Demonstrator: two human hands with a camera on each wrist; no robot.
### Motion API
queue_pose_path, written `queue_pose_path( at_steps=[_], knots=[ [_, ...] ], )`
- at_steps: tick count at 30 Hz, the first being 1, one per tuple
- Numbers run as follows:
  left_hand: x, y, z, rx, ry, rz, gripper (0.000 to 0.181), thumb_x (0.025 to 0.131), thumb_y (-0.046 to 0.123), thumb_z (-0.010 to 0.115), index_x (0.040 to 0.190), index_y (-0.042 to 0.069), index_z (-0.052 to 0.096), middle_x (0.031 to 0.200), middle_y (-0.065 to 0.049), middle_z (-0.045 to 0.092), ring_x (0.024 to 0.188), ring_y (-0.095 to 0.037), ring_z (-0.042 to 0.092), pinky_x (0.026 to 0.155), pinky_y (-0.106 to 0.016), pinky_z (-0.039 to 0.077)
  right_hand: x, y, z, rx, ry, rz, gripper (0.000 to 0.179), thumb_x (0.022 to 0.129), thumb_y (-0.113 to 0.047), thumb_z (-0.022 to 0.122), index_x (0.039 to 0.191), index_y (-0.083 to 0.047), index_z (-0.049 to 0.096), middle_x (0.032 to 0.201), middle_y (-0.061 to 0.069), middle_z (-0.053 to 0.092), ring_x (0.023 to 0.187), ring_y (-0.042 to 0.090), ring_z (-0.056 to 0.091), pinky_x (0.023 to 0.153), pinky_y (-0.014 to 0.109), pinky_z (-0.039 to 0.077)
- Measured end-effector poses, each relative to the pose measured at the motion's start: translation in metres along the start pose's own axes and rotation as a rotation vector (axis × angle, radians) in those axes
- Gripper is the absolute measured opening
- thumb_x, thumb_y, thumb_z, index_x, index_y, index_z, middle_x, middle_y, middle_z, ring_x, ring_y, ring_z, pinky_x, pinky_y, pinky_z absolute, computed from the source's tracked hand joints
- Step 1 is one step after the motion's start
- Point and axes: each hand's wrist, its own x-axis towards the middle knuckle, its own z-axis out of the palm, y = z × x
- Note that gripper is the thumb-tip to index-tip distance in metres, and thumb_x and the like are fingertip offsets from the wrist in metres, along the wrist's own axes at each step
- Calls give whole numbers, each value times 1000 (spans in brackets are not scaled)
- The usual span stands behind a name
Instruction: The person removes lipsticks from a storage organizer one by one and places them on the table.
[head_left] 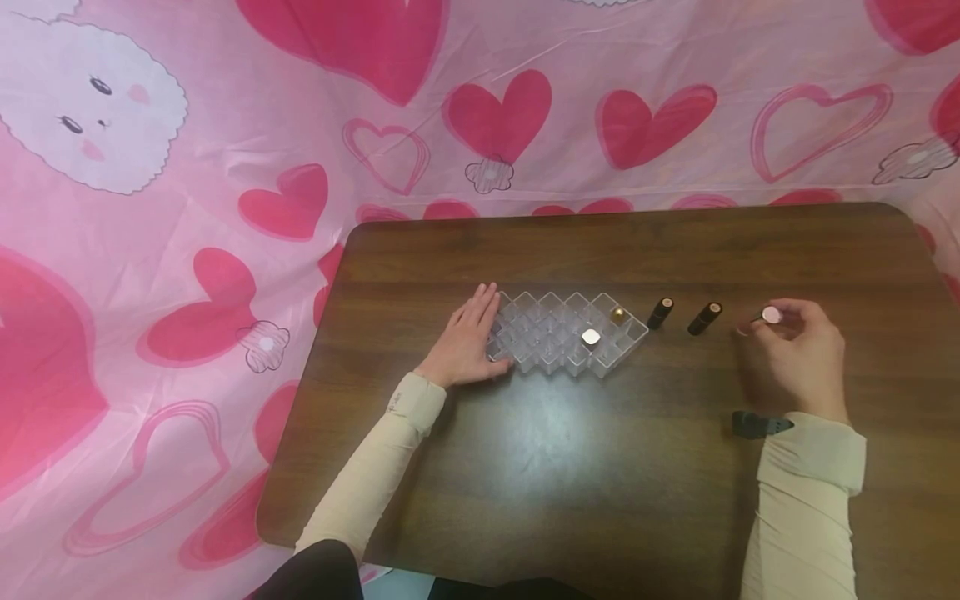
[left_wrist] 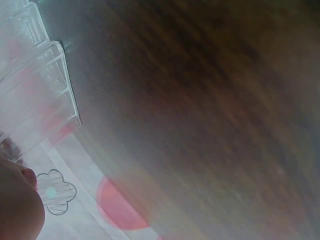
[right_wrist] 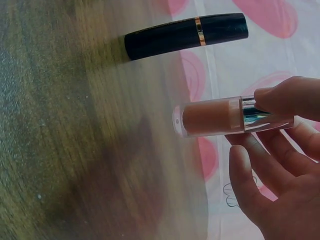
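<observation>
The right hand [head_left: 806, 354] is holding a lip gloss tube [right_wrist: 212, 118] over the right part of the brown counter [head_left: 547, 467], to the right of two black lipstick tubes [head_left: 705, 318]. Its thumb and fingers are clamping on the silver cap [right_wrist: 251, 114], and the clear body, showing a peach-brown fill, is protruding from the grip. The tube's long axis is running close to upright: the clear end is pointing down toward the counter, the cap's pale top is facing up. I cannot tell whether the lower end is touching the counter. In the right wrist view the tube is lying nearly parallel to a black lipstick tube with a gold band, which is standing on its end near it, apart from it.

The left hand [head_left: 467, 342] is touching the left end of a clear organizer [head_left: 551, 333]; its fingers are extending straight and close together along that end, while the thumb is spreading apart from them at the near corner. The organizer's long axis is running left to right, its right end pointing toward the black lipstick tubes. Inside, a gold-topped item [head_left: 618, 314] and a white-topped item [head_left: 591, 337] are standing in separate compartments toward the right. A pink heart-print cloth [head_left: 495, 117] is hanging behind the counter.
</observation>
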Motion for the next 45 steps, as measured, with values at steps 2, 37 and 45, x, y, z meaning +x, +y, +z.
queue_pose_path(
  at_steps=[2, 37, 45],
  knots=[
    [0, 0, 0, 0, 2, 2, 110, 68, 68, 52, 145, 11, -2, 151, 1, -12, 139, -16, -12, 112, -37, 10, 0, 0, 0, -14, -12, 5, 48, 85, -35, 56, 121, -6, 45, 107, 4, 52, 73, -17, 46, 64, 7, 38],
    [0, -1, 1, -8, 4, -2, 108, 68, 67, 52, 145, 10, 2, 150, 3, -15, 138, -14, -14, 112, -37, 10, 9, 5, 8, -77, -48, -13, 48, 87, -33, 52, 123, -3, 45, 116, 20, 54, 72, -15, 36, 74, 30, 37],
    [1, -1, 2, -9, 4, 0, 108, 68, 67, 52, 145, 10, 3, 150, 3, -15, 138, -14, -14, 112, -37, 10, 7, 4, 7, -69, -62, 7, 50, 87, -34, 51, 125, -2, 43, 117, 20, 52, 83, 1, 46, 81, 43, 38]
  ],
)
